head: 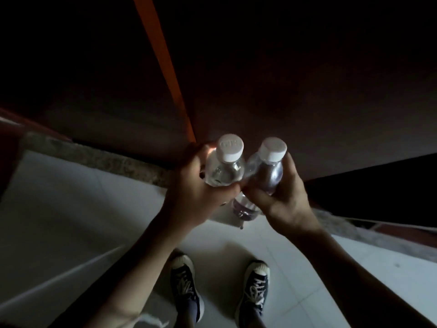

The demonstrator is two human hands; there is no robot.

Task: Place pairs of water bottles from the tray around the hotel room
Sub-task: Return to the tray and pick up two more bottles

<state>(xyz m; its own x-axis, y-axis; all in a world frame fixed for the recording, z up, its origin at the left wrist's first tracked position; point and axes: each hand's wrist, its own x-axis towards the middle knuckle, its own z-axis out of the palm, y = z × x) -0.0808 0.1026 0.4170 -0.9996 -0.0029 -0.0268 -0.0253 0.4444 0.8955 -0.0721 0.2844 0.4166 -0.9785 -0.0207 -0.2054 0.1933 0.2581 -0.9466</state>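
Observation:
I hold two clear water bottles with white caps upright in front of me, side by side and touching. My left hand (196, 192) is wrapped around the left bottle (224, 171). My right hand (283, 200) grips the right bottle (270, 171), whose lower end shows below my fingers. No tray is in view.
A dark wooden door or panel (260, 79) with an orange-lit edge (163, 55) stands straight ahead. A speckled stone threshold (94, 157) runs along its base. White floor tiles (71, 209) lie below, and my two dark sneakers (186, 280) stand on them.

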